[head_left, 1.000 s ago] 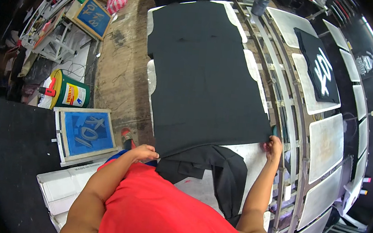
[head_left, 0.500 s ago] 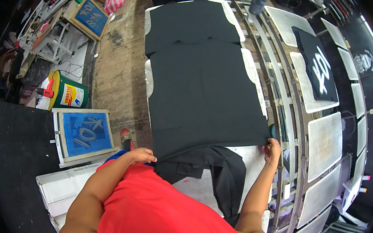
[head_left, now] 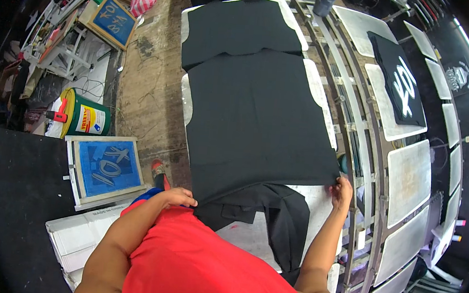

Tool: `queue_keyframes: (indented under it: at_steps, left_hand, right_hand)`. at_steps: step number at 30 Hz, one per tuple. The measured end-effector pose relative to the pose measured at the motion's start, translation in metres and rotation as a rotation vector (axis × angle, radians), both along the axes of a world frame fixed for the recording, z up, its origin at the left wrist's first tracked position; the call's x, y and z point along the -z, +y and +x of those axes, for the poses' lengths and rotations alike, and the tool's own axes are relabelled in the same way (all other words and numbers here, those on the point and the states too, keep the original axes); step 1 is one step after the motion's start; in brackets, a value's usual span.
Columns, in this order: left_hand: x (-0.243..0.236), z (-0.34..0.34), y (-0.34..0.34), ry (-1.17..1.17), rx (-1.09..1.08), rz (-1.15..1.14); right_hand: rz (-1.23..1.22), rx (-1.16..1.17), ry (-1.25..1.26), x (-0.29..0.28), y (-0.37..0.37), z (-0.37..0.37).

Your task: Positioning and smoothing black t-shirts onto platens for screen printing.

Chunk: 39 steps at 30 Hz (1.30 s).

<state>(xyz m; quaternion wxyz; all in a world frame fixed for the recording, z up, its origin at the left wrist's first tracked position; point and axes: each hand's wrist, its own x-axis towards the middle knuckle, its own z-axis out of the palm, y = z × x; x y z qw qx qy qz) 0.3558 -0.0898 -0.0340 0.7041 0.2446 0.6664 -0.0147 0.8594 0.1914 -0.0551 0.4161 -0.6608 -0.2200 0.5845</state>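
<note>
A wide piece of black fabric (head_left: 256, 120) lies spread over white boards in front of me, its near edge stretched between my two hands. At the near left corner, my left hand (head_left: 181, 197) is closed with the fabric pinched in its fingers. My right hand (head_left: 341, 192) grips the near right corner, thumb and fingers together. Beyond the spread piece, another black fabric panel (head_left: 245, 27) covers the far board. More black fabric (head_left: 287, 218) hangs in loose folds under the near edge, over a white board (head_left: 248, 240).
A metal rail frame (head_left: 353, 123) runs along the right, with several white boards (head_left: 408, 181) and a printed black fabric piece (head_left: 399, 83) beyond. On the left are a blue framed screen (head_left: 107, 167), a green bucket (head_left: 89, 118) and a white carton (head_left: 78, 239).
Both hands keep hold of the fabric corners and have barely moved. The right hand sits very slightly lower, and the fabric's surface has shifted a little.
</note>
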Motion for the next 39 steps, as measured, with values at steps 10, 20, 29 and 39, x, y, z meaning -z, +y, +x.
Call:
queue_keyframes:
  at_steps: [10, 20, 29, 39]
  left_hand:
    - [0.017, -0.001, -0.013, -0.040, -0.025, -0.011]
    - [0.018, 0.002, -0.015, -0.051, 0.026, -0.013]
    - [0.002, 0.010, -0.009, -0.032, 0.088, -0.010]
    - [0.010, 0.012, -0.016, -0.010, 0.152, 0.004]
  right_hand:
    - [0.014, 0.022, 0.009, 0.008, -0.009, 0.009]
    - [0.008, 0.011, -0.016, 0.004, -0.018, 0.011]
    - [0.007, 0.064, -0.003, 0.000, -0.026, 0.013]
    - [0.025, 0.039, -0.037, 0.004, -0.033, 0.021]
